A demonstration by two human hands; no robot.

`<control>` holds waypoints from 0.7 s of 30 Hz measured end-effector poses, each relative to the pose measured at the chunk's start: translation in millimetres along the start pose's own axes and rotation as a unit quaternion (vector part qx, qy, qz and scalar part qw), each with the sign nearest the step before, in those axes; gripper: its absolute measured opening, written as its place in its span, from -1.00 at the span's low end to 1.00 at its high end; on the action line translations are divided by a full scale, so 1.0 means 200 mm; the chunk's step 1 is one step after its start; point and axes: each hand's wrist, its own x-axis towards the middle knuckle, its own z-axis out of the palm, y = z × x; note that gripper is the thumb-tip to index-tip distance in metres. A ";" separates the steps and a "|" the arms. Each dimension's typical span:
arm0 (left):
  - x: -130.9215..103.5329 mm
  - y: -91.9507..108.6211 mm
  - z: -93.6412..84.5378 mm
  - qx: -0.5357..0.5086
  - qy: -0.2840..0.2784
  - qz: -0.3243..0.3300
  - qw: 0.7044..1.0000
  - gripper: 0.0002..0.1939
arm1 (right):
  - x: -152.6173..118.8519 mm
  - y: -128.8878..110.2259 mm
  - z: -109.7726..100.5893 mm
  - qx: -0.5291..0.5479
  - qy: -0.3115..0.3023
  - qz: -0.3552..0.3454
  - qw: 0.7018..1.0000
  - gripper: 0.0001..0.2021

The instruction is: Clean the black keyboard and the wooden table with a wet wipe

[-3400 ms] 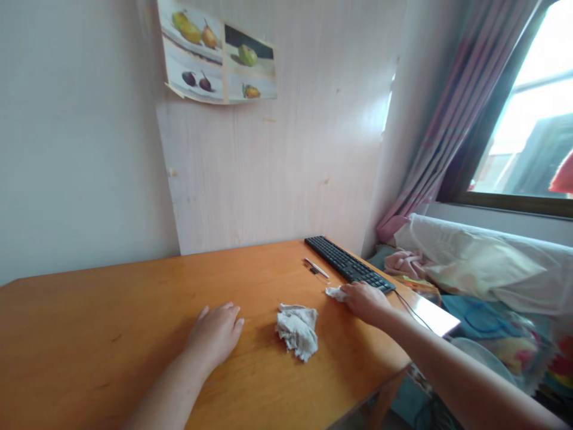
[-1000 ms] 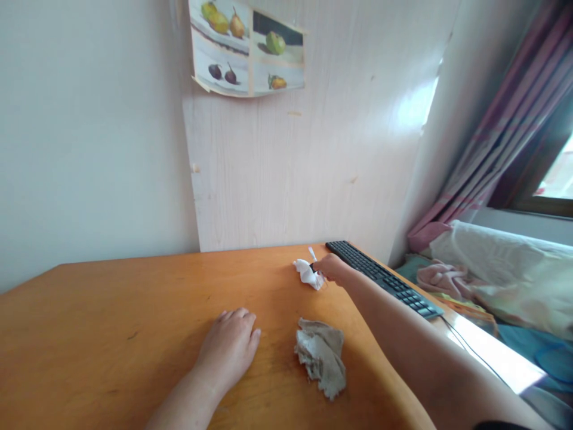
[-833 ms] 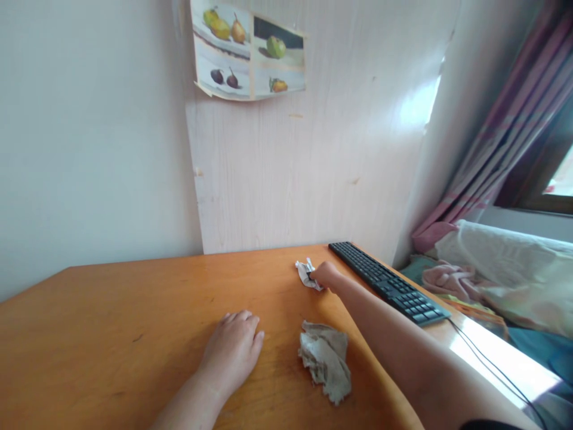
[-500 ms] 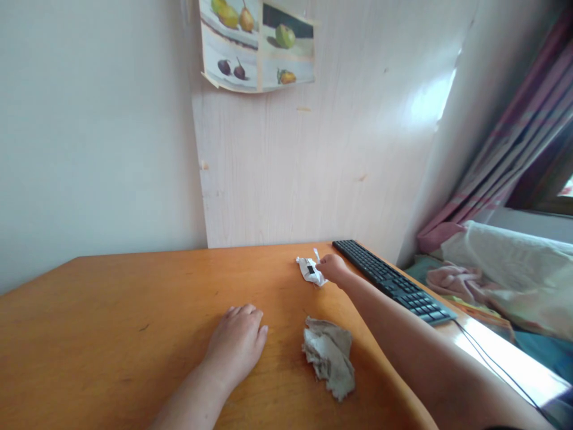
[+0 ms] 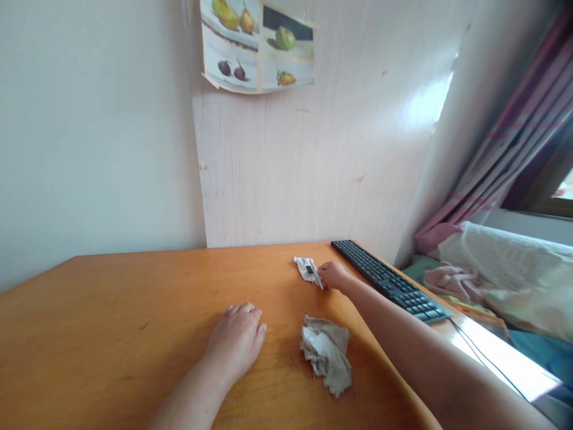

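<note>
My left hand (image 5: 238, 339) lies palm down on the wooden desk (image 5: 111, 322), holding nothing, its thumb a little apart from the fingers. Farther off, my right hand (image 5: 333, 275) pinches a thin white strip (image 5: 319, 278), whose exact kind I cannot make out. The strip slants across the right edge of a small white packet (image 5: 306, 269) with a dark label, lying on the desk. Between my forearms rests a crumpled grey-beige rag (image 5: 329, 355), touched by neither hand.
A black keyboard (image 5: 389, 280) runs along the desk's right edge beside my right arm, its cable trailing toward me. Behind the desk is a pale wall panel (image 5: 277, 173) with fruit pictures (image 5: 259, 48). Bedding (image 5: 501, 269) and a pink curtain (image 5: 496, 137) are at the right.
My right hand has turned and lowered slightly; the white strip, which stuck up above the fingers, now points down along the packet. My left hand has stayed in place.
</note>
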 end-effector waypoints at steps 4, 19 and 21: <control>-0.01 0.00 -0.01 0.000 -0.001 0.000 1.000 -0.75 | -0.06 -0.02 -0.05 0.002 0.010 -0.024 1.000 -0.75; 0.01 -0.01 0.00 -0.004 -0.007 0.006 1.000 -0.69 | -1.10 0.04 -0.09 -0.005 -0.097 -0.367 0.925 -0.40; 0.01 -0.02 0.01 -0.008 -0.006 0.007 1.000 -0.67 | -1.08 0.10 -0.08 -0.022 -0.100 -0.344 0.933 -0.40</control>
